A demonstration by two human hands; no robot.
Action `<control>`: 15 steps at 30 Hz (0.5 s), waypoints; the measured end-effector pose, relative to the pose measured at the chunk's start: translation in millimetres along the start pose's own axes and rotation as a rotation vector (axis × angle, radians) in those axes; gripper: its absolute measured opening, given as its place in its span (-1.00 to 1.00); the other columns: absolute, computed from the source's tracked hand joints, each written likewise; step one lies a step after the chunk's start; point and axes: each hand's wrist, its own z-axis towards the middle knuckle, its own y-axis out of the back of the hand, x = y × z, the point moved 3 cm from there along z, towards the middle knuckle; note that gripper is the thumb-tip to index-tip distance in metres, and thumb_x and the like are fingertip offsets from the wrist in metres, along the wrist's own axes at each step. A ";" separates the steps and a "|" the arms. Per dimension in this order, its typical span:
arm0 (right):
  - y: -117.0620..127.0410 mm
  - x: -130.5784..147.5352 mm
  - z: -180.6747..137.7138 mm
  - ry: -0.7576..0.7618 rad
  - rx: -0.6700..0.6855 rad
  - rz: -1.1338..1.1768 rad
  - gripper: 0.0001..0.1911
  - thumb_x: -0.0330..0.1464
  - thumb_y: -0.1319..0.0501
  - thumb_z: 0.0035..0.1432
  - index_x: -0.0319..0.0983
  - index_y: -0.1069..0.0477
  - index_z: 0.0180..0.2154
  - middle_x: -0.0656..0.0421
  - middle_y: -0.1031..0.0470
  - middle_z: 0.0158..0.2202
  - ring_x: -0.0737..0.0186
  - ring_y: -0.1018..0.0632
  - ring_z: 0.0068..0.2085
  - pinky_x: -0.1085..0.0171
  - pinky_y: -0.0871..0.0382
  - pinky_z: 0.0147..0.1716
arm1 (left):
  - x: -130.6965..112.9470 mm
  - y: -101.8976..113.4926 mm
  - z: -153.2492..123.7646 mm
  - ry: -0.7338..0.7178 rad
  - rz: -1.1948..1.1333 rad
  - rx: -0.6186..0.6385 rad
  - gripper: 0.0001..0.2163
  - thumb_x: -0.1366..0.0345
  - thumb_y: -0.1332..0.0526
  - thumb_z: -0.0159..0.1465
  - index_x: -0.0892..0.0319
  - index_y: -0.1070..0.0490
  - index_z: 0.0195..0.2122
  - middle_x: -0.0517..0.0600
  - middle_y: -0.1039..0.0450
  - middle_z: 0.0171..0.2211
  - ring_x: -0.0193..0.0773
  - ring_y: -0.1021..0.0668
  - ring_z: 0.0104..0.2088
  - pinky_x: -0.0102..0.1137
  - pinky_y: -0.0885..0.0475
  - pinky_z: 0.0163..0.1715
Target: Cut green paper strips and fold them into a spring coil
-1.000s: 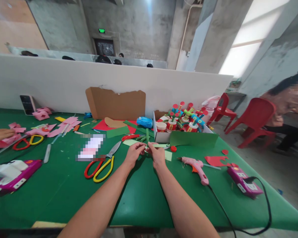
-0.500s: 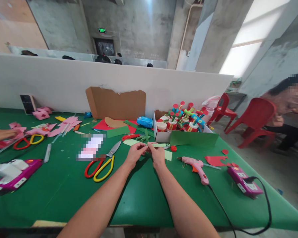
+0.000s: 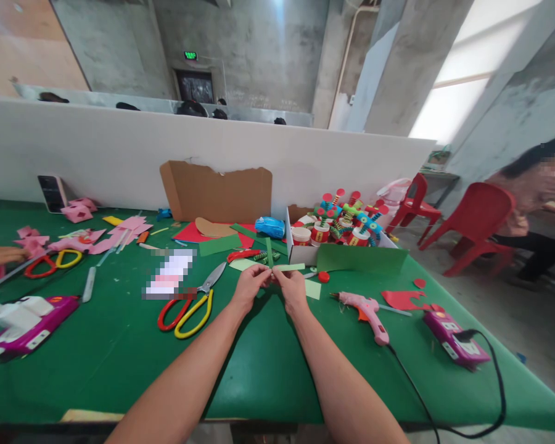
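Both hands meet at mid-table, fingertips pinched together on two narrow paper strips. My left hand is closed at the point where the strips cross. My right hand pinches the same spot from the other side. A dark green paper strip stands up from the fingertips, and a light green paper strip runs out to the right above my right hand. The crossing itself is mostly hidden by the fingers. Light green paper pieces lie just beyond my right hand, near a red round cap.
Large scissors lie left of my arms. A pink glue gun and a purple power strip lie right. Behind stands a box of colourful paper figures. A co-worker's hand touches pink paper at far left.
The light green strip has risen and shows more fully above my right hand. The dark green strip has shifted slightly left. The co-worker's hand at far left has moved a little.
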 end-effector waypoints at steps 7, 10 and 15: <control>-0.5 -0.6 0.4 -0.058 0.034 0.079 -0.84 -0.32 -0.35 -0.25 -0.27 -0.47 -0.55 0.26 -0.45 -0.66 0.33 -0.44 -0.57 0.30 -0.38 -0.43 | 1.1 1.8 0.3 0.001 -0.036 -0.024 -0.67 0.08 -0.40 -0.17 0.22 -0.42 -0.53 -0.10 -0.40 -0.62 -0.41 -0.39 -0.58 -0.47 -0.27 -0.52; -0.8 -2.3 1.8 -0.142 0.084 0.212 -0.83 -0.42 -0.36 -0.33 -0.25 -0.47 -0.53 0.27 -0.47 -0.62 0.37 -0.45 -0.56 0.33 -0.41 -0.42 | 0.7 2.7 0.2 0.018 -0.087 -0.059 -0.67 0.09 -0.41 -0.20 0.22 -0.42 -0.55 -0.10 -0.39 -0.62 -0.39 -0.41 -0.57 -0.44 -0.31 -0.48; 1.5 -6.9 3.3 -0.219 0.064 0.229 -0.84 -0.40 -0.39 -0.29 -0.26 -0.42 -0.60 0.27 -0.43 -0.66 0.40 -0.45 -0.56 0.36 -0.41 -0.43 | 0.0 1.4 -0.6 0.011 -0.096 -0.046 -0.69 0.12 -0.42 -0.20 0.23 -0.42 -0.55 -0.12 -0.38 -0.63 -0.40 -0.40 -0.58 -0.45 -0.32 -0.48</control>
